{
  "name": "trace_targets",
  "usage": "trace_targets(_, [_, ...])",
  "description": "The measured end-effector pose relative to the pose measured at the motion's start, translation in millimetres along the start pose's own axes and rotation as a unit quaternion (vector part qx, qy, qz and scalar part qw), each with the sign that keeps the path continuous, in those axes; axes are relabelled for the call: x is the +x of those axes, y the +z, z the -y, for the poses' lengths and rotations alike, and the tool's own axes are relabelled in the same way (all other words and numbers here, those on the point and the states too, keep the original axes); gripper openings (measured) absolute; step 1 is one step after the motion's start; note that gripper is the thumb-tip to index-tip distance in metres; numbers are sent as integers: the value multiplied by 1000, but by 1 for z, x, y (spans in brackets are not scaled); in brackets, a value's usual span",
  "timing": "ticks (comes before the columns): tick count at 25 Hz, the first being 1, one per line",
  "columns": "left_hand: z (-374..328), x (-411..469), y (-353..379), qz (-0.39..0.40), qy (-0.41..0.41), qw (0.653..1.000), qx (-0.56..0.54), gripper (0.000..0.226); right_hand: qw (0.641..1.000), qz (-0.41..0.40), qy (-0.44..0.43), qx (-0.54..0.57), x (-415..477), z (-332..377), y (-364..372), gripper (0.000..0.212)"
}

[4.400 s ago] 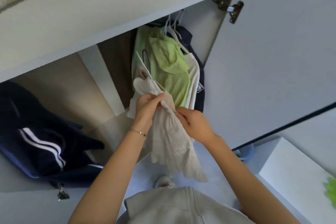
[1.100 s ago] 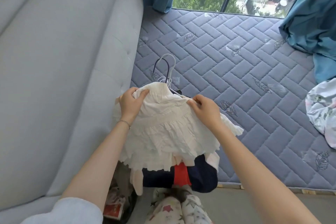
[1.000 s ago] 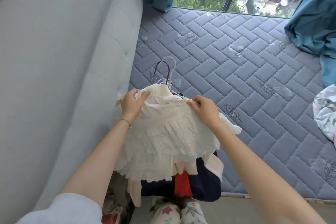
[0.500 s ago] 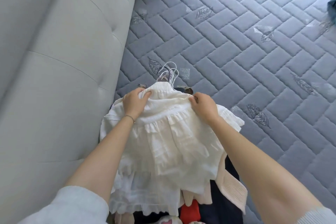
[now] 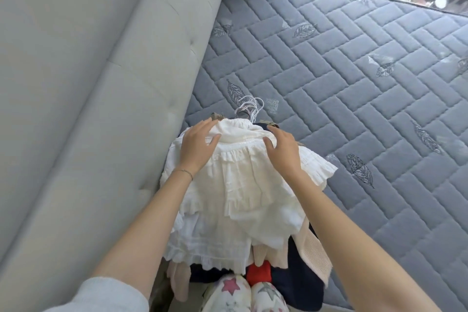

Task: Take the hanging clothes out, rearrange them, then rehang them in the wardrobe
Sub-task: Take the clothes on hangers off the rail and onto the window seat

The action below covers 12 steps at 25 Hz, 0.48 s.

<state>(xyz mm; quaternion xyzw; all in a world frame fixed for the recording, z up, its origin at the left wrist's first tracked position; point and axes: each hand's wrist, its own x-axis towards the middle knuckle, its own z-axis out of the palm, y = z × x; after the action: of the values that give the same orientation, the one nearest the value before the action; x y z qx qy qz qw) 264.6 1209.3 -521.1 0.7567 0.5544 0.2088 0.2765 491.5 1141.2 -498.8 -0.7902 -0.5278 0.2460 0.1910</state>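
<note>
On the mattress (image 5: 354, 78), left hand (image 5: 198, 148) and right hand (image 5: 283, 152) lay flat, fingers straight, on the skirt (image 5: 240, 190); it looked soft and light, probably best lifted by the hangers (image 5: 249, 108).

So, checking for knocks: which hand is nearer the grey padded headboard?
Left. The left hand rests on the white ruffled skirt beside the headboard; the right hand rests on it farther out, toward the mattress.

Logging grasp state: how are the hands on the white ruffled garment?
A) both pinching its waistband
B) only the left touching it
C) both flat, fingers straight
C: the left hand and right hand both lie flat on the white ruffled garment, fingers straight, nothing pinched.
</note>
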Motion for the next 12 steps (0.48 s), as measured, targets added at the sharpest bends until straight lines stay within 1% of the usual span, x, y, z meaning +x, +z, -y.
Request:
trace_targets(3, [-34,-53,-53,-18,-23,999,25,42,999,10,-43,29,-53,46,-39,43])
trace_targets(6, [-71,-112,-104,-61,-55,996,20,45,996,17,-77,43,-106,87,-81,46])
trace_targets(10, [-114,-199,-155,-127,-121,984,-7,46,987,62,-131,74,-178,127,-117,48])
trace_targets(12, [-131,-243,-173,-163,-152,975,-11,47,978,86,-172,81,-211,142,-128,48])
